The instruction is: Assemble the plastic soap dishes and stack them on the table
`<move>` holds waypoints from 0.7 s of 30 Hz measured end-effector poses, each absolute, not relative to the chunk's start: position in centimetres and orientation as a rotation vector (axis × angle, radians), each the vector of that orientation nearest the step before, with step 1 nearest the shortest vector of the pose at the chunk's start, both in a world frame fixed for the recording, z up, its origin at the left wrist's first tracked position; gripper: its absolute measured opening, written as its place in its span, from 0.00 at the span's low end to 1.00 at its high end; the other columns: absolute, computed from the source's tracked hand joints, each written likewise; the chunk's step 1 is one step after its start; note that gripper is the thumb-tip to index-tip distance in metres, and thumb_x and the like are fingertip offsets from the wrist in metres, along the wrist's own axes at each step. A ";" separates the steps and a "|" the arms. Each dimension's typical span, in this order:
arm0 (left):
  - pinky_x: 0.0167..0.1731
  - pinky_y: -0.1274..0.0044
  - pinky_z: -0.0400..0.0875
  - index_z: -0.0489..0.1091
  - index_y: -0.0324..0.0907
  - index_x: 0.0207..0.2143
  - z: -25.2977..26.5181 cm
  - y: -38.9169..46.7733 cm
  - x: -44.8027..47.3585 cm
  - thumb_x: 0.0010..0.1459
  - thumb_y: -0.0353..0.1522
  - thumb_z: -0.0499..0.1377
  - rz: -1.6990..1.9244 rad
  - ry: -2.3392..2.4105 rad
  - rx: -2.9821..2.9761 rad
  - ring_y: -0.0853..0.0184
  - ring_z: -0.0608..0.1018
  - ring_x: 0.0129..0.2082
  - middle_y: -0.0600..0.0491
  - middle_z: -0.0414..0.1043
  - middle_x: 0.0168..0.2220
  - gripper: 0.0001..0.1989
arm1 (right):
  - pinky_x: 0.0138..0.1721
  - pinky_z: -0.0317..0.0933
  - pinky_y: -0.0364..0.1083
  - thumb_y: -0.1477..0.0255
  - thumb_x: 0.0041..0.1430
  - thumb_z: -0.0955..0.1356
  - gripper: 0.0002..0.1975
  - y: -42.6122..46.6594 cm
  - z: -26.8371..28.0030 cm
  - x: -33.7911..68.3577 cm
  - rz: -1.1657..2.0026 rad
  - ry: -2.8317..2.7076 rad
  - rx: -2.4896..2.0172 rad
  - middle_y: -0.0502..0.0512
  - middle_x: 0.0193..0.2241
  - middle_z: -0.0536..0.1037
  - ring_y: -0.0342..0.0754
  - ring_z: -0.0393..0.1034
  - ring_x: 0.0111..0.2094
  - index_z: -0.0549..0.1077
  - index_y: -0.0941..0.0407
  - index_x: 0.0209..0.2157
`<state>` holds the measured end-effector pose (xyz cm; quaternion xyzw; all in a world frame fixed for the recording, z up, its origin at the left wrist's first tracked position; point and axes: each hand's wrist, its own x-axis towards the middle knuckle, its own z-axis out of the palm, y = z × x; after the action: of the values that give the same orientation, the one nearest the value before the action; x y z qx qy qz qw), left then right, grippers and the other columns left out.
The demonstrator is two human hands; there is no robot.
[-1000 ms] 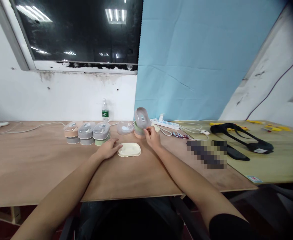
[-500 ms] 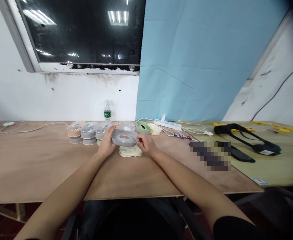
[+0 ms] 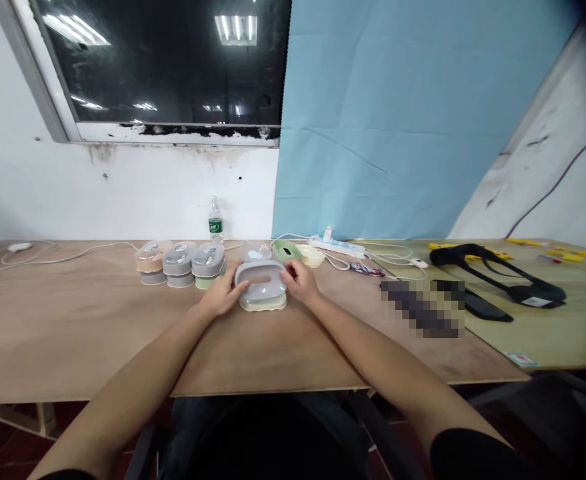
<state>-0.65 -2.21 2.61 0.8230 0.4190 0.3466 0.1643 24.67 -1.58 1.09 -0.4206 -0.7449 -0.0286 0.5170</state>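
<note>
Between my two hands a grey oval plastic lid with a long slot is tilted over a cream oval base on the table. My left hand grips the lid's left end, thumb on the near side. At the other end my right hand pinches the rim. Whether the lid touches the base cannot be made out. Just behind it stand a clear plastic piece, a green slotted lid and cream parts.
Left of my hands stand three oval boxes: one peach-topped, one grey, one grey over green. A water bottle is by the wall. A power strip with white cables lies behind, a black strap-like device to the right.
The grey lid has come down and slightly right over the cream base, and its tilt has changed. Both hands have moved with it, keeping their hold.
</note>
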 end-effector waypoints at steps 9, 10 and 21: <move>0.38 0.71 0.67 0.71 0.44 0.47 0.6 -0.7 0.3 0.60 0.53 0.43 0.532 1.509 2.411 0.55 0.77 0.43 0.45 0.76 0.43 0.29 | 0.24 0.47 0.41 0.62 0.57 0.60 0.18 0.6 0.2 26.0 0.412 -2.045 -1.411 0.47 0.17 0.64 0.42 0.60 0.23 0.61 0.56 0.18; 0.40 0.71 0.67 0.70 0.45 0.49 0.4 -0.5 0.3 0.61 0.51 0.42 0.551 1.529 2.404 0.55 0.76 0.45 0.46 0.75 0.46 0.28 | 0.24 0.47 0.41 0.62 0.57 0.60 0.19 0.7 0.1 26.1 0.433 -2.066 -1.448 0.47 0.17 0.65 0.42 0.60 0.23 0.62 0.57 0.17; 0.40 0.72 0.67 0.73 0.49 0.47 0.4 -0.3 -0.1 0.61 0.53 0.42 0.604 1.457 2.399 0.57 0.76 0.44 0.49 0.76 0.45 0.28 | 0.18 0.49 0.39 0.68 0.54 0.64 0.06 0.7 0.2 26.6 0.644 -1.959 -1.574 0.43 0.17 0.69 0.40 0.60 0.14 0.66 0.56 0.33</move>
<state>-0.13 -0.28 0.35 0.8279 0.5029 0.2086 0.1348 26.59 0.71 0.24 -0.5841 -0.7271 0.2391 0.2702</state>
